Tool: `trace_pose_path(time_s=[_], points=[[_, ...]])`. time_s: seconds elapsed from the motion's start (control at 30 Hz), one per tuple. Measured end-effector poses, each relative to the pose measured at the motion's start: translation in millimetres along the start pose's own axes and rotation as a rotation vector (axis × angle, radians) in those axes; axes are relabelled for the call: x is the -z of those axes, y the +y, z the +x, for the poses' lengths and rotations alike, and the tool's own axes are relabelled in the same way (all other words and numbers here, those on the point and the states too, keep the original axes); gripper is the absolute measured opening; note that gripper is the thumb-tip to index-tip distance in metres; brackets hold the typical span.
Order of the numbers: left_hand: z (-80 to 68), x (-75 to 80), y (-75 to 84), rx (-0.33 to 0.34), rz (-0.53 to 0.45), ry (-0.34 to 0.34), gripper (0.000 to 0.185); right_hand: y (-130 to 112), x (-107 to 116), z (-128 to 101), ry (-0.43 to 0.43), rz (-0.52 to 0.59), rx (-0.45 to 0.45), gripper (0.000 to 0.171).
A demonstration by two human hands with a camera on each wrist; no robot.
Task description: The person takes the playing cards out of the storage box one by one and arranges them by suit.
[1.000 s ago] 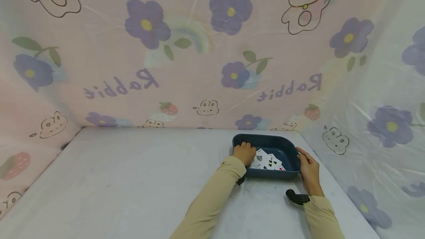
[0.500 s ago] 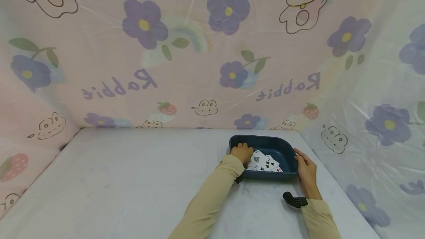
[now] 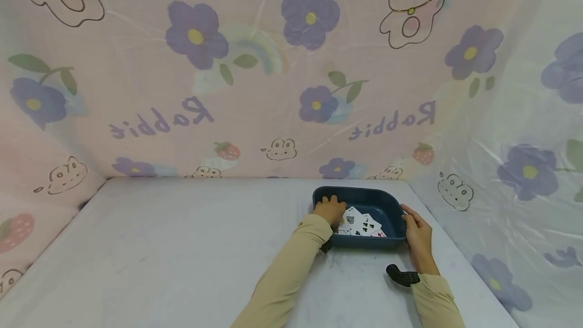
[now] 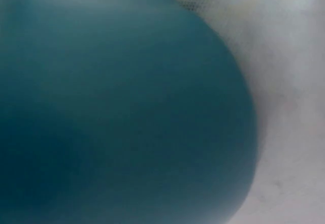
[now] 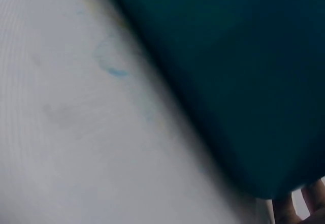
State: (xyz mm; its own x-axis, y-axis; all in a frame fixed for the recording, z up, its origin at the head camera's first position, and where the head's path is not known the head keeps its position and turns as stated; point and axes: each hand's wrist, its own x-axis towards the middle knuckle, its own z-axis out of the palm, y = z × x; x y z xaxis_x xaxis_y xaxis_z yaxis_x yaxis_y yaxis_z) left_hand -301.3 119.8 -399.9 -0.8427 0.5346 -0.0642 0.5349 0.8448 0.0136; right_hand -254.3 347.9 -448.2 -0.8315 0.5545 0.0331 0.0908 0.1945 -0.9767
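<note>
A dark blue plastic basin point(image 3: 364, 242) stands on the white table toward its far right. Several playing cards point(image 3: 362, 221), face up and overlapping, lie on its floor. My left hand point(image 3: 330, 211) reaches over the near-left rim into the left end, beside the cards; its fingertips are hidden, so whether it holds a card is unclear. On the right, my right hand point(image 3: 419, 237) grips the basin's right end, thumb at the rim. The left wrist view is filled by the basin's wall point(image 4: 127, 107). In the right wrist view, fingers point(image 5: 284, 209) touch the basin's corner.
The white tabletop point(image 3: 182, 247) stretches left and in front of the basin. Patterned cloth walls point(image 3: 255, 95) rise behind the table and along both sides. A black strap piece point(image 3: 402, 276) sticks out from the right wrist.
The whole head view has shifted slightly left. The fingers of my left hand look a little more spread inside the basin. My right hand keeps its grip; the cards look unchanged.
</note>
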Motion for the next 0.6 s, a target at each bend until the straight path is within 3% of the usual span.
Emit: trace_pose_path(time_s=[0.23, 0.6], points=[[4.5, -2.8, -1.9, -0.027, -0.013, 0.000, 0.053, 0.1, -0.8, 0.5, -0.003, 0.009, 0.011, 0.043], [12.1, -7.9, -6.8, -0.120, -0.034, 0.133, 0.038, 0.0, -0.5, -0.5, -0.002, 0.012, 0.006, 0.043]])
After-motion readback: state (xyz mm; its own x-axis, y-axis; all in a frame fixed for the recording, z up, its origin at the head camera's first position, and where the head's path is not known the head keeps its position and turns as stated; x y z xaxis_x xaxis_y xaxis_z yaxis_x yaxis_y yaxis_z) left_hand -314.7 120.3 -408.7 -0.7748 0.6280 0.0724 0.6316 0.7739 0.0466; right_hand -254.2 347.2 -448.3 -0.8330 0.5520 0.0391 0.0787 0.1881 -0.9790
